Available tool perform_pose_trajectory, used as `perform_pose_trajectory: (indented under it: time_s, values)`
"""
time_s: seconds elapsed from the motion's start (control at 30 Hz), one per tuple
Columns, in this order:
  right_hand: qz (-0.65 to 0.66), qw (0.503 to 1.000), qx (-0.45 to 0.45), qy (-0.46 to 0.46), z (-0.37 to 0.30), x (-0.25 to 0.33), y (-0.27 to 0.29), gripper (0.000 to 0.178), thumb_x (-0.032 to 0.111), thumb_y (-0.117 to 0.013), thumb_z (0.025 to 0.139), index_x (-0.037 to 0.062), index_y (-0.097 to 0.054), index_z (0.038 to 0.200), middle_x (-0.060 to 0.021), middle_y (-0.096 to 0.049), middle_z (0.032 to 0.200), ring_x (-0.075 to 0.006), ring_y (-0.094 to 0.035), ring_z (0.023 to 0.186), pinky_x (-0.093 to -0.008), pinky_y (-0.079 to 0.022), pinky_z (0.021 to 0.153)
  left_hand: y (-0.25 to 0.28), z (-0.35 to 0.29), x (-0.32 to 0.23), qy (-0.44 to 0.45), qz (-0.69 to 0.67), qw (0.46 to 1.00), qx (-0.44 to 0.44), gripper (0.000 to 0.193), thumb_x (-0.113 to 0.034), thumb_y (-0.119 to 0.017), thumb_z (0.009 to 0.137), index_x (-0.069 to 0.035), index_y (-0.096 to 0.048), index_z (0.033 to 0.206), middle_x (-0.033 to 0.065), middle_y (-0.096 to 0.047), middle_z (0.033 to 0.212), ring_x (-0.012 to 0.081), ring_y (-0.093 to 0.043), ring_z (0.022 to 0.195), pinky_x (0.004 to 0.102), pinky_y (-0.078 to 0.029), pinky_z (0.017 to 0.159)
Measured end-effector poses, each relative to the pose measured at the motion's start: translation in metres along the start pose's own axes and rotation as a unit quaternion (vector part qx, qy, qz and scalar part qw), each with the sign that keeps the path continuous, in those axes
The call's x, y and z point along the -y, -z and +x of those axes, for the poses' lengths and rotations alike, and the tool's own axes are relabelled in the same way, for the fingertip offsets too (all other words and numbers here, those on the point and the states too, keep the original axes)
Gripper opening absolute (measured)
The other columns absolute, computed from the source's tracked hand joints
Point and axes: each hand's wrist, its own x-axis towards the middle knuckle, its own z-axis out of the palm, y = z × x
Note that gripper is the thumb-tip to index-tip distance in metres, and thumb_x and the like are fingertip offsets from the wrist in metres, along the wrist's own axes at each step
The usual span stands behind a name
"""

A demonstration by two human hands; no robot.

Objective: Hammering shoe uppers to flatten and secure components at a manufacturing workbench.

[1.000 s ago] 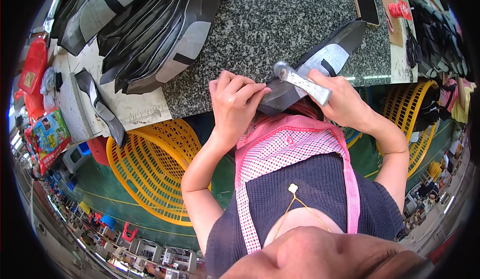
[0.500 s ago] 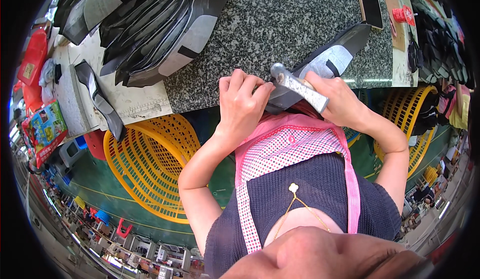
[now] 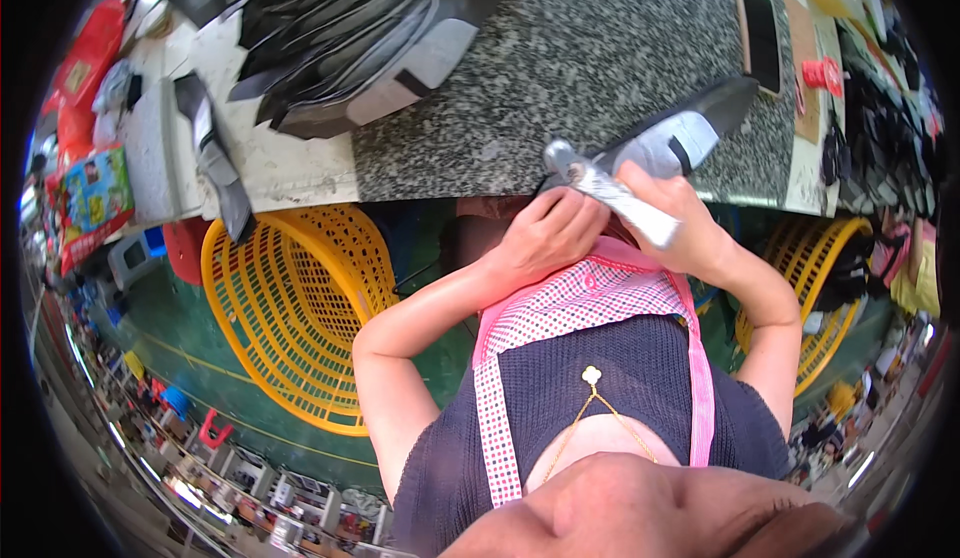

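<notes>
My right hand (image 3: 678,213) is wrapped round a silver hammer (image 3: 630,203), its head pointing up and left above the table edge. Below it lies a dark grey piece (image 3: 735,108) that looks like a shoe upper, with a light grey patch and a short black strip. My left hand (image 3: 553,233) is closed at the near left end of this shoe-upper piece, right beside the hammer. Its fingertips are partly hidden. The piece slants across the speckled stone slab (image 3: 600,48), one end at the front edge.
Several similar dark pieces (image 3: 350,48) are stacked at the back left, with a single one (image 3: 215,158) overhanging the front edge. A phone (image 3: 760,38) and a red spool (image 3: 822,76) are at the right. Yellow baskets (image 3: 225,308) stand below the table on both sides.
My left hand has moved right and toward my body, close against the hammer. The hammer has shifted slightly right and down. The whole view has shifted a little.
</notes>
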Motion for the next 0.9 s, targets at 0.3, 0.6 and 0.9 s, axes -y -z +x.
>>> perform_pose_trajectory:
  time_s: [0.3,0.6,0.9]
  values:
    - [0.35,0.906,-0.236,-0.038,-0.029,-0.033,0.022,0.043,0.045,-0.047,0.104,0.0036,-0.054,0.113,0.0057,-0.042,0.066,-0.0002,-0.028,0.046,-0.0199,-0.017,0.039,0.057,0.002,0.046,0.288,-0.288,0.9,-0.153,0.043,0.005,-0.07,0.077,-0.013,-0.073,0.116,0.0052,-0.062,0.082,0.0234,-0.059,0.074,0.0354,-0.052,0.066]
    - [0.388,0.868,-0.296,-0.088,-0.012,-0.035,0.045,0.036,0.043,-0.042,0.108,0.0079,-0.049,0.102,0.0064,-0.033,0.062,-0.0006,-0.028,0.046,-0.0178,-0.02,0.038,0.159,-0.165,0.183,0.456,0.37,0.767,-0.258,0.032,-0.006,-0.062,0.097,-0.012,-0.068,0.128,0.0095,-0.055,0.102,0.0248,-0.056,0.094,0.0366,-0.048,0.084]
    - [0.217,0.952,-0.198,-0.087,0.05,-0.018,0.037,0.036,0.041,-0.044,0.107,0.008,-0.054,0.096,0.0092,-0.035,0.067,-0.0006,-0.032,0.055,-0.0203,-0.023,0.047,0.114,-0.112,0.207,0.471,0.28,0.829,-0.11,0.035,-0.01,-0.072,0.085,-0.014,-0.07,0.12,0.0054,-0.066,0.123,0.0245,-0.055,0.117,0.0428,-0.041,0.094]
